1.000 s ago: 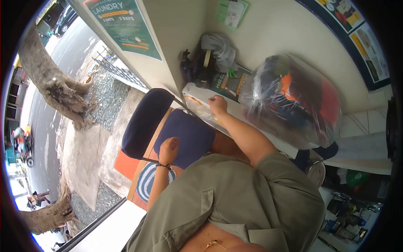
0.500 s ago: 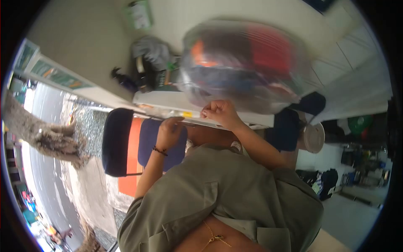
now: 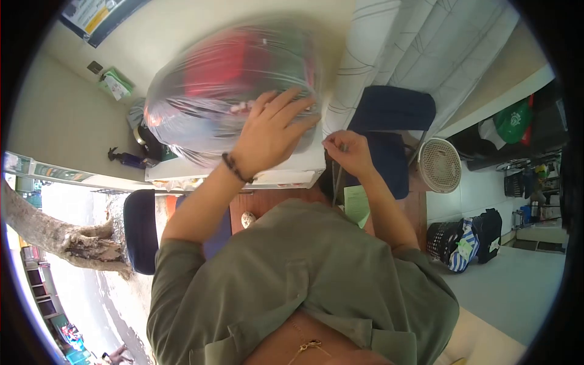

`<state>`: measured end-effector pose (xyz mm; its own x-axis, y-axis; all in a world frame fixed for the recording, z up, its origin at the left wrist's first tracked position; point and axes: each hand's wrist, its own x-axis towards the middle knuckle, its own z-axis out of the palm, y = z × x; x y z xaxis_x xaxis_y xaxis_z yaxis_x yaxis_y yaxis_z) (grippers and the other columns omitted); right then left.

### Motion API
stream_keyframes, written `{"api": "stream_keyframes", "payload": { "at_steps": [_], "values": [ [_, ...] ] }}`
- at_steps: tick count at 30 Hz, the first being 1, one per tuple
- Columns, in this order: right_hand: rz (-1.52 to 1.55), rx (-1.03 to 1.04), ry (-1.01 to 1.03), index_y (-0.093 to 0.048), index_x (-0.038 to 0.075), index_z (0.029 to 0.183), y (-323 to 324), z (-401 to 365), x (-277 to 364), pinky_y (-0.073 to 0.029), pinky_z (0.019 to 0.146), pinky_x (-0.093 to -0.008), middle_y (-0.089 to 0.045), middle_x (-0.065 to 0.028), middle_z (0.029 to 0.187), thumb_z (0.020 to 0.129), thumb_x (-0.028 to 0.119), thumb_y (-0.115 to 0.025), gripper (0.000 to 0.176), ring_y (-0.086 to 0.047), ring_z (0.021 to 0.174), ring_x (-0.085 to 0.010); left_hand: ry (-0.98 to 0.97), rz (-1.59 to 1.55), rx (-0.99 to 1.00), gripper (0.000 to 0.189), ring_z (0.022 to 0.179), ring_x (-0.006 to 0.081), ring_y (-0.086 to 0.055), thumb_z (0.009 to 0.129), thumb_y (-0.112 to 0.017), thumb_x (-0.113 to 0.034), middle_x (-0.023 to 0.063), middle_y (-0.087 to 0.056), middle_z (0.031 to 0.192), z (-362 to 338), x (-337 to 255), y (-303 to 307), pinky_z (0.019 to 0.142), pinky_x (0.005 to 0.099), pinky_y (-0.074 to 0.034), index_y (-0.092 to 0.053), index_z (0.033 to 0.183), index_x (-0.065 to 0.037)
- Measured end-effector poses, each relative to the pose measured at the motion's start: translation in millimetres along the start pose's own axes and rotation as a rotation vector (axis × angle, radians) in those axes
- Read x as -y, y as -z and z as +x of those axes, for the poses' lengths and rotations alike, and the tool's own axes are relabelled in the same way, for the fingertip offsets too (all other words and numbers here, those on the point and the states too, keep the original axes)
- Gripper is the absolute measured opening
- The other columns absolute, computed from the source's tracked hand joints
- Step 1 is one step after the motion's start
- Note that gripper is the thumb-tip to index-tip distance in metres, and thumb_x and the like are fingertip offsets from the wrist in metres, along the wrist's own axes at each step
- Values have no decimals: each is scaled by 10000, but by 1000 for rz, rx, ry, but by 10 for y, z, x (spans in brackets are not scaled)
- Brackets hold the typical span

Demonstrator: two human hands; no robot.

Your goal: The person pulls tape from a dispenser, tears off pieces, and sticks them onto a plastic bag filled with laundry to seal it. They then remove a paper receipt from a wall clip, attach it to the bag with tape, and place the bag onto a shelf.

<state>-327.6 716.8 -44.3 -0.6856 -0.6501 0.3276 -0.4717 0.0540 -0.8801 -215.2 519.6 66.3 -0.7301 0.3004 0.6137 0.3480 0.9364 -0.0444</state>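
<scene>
A large clear plastic bag [image 3: 207, 115] stuffed with red, dark and bluish cloth rests on a white counter [image 3: 292, 176]. My left hand [image 3: 271, 134], with a dark beaded bracelet at the wrist, reaches over the bag's right side. Its fingers are spread and appear to lie on the plastic. Just off the counter's right end, my right hand [image 3: 351, 152] is closed, thumb and fingertips pressed together. Anything pinched there is too small to make out.
Dark blue chairs stand right [image 3: 389, 115] and left [image 3: 140, 231] of the counter. A dark spray bottle [image 3: 128, 158] sits by the bag. Right of me are a round perforated bin [image 3: 439, 165] and a black basket [image 3: 443, 238]. A green paper [image 3: 356, 204] shows beneath my right forearm.
My view has swung to the right. My left hand has risen from below the counter's edge onto the bag, and its fingers have spread. My right hand is now right of the bag, still pinched.
</scene>
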Motion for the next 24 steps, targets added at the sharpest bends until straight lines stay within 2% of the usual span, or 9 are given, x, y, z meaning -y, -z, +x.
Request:
{"api": "stream_keyframes", "payload": {
  "at_steps": [1, 4, 6, 9, 14, 20, 24],
  "values": [
    [-15, -18, 95, -520, -13, 630, 53, 71, 18, -489, 605, -306, -684, -128, 769, 769, 45, -707, 241, -648, 660, -197, -23, 18, 51, 346, 1247, 267, -491, 744, -671, -65, 42, -593, 1269, 131, -6, -79, 1015, 459, -361, -658, 1080, -144],
    [-16, 6, 134, -535, -7, 652, 93, 237, -76, -476, 582, -321, -657, -117, 721, 762, 49, -705, 210, -628, 627, -213, -88, 69, 226, 350, 1278, 272, -466, 762, -657, -123, 42, -588, 1282, 438, -11, -263, 1056, 467, -335, -656, 1111, -140],
    [-87, 60, 183, -570, 12, 692, 81, 359, -213, -469, 567, -350, -616, -120, 678, 747, 58, -710, 158, -603, 609, -273, -121, 101, 373, 359, 1283, 275, -460, 773, -650, -159, 54, -589, 1281, 544, -15, -375, 1083, 470, -314, -656, 1131, -126],
    [-171, 72, 254, -590, 23, 712, 16, 476, -377, -472, 564, -376, -609, -132, 673, 740, 78, -718, 142, -593, 612, -315, -187, 347, 545, 296, 1232, 270, -490, 786, -640, -204, 60, -630, 1175, 606, -30, -551, 1106, 473, -291, -675, 1059, -96],
    [-117, 67, 304, -604, 23, 711, 2, 608, -518, -483, 577, -406, -617, -158, 682, 738, 152, -739, 188, -609, 627, -346, -193, 530, 544, 193, 1134, 258, -530, 774, -627, -226, 42, -655, 976, 547, 24, -781, 1097, 466, -296, -691, 903, -98],
    [-245, 175, 138, -645, 24, 727, 360, 946, -580, -491, 596, -418, -639, -142, 704, 700, 247, -796, 270, -628, 651, -345, -221, 518, 527, 158, 1101, 256, -543, 781, -595, -206, 39, -663, 859, 519, 32, -766, 1066, 444, -327, -707, 825, -104],
    [-362, 143, 553, -624, 21, 721, 292, 1297, -799, -480, 583, -395, -631, -105, 671, 650, 308, -837, 365, -618, 623, -314, -195, 508, 510, 150, 1101, 257, -544, 787, -579, -179, 37, -669, 869, 525, 14, -778, 1061, 440, -334, -699, 824, -98]
  ]
}}
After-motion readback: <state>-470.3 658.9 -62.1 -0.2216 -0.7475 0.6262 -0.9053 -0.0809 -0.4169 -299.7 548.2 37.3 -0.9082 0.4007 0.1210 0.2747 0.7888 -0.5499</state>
